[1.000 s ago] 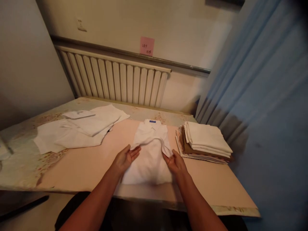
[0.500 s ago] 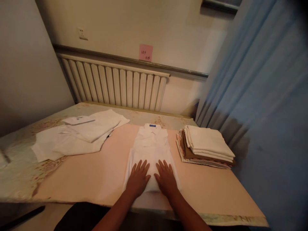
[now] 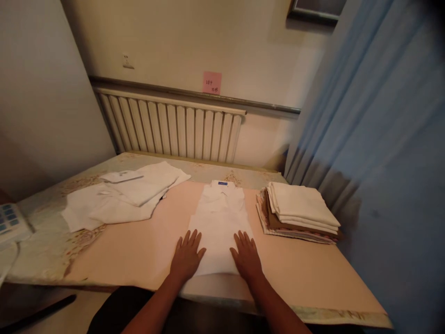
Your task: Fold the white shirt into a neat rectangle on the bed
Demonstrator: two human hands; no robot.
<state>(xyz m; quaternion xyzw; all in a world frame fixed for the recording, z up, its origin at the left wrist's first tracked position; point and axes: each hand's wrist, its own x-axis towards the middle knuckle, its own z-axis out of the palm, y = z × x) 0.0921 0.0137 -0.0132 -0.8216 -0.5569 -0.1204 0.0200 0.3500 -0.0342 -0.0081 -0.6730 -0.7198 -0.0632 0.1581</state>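
Note:
A white shirt point(image 3: 219, 232) lies front up on the pink cloth point(image 3: 139, 255), its sides folded in and its collar with a blue label point(image 3: 223, 183) pointing away from me. My left hand point(image 3: 187, 254) rests flat on the shirt's lower left edge, fingers spread. On the lower right edge my right hand point(image 3: 246, 254) lies likewise, palm down with fingers apart. Neither hand grips anything. The shirt's hem shows between my wrists.
More white garments point(image 3: 128, 192) lie loosely at the left. A stack of folded cloths point(image 3: 301, 208) stands at the right, beside a blue curtain point(image 3: 382, 185). A white device with blue keys point(image 3: 12, 225) sits at the left edge. Behind the table is a radiator point(image 3: 174, 127).
My hands have slid apart, from the middle of the shirt out to its two side edges. The view has tilted up and left, bringing the keyed device into sight.

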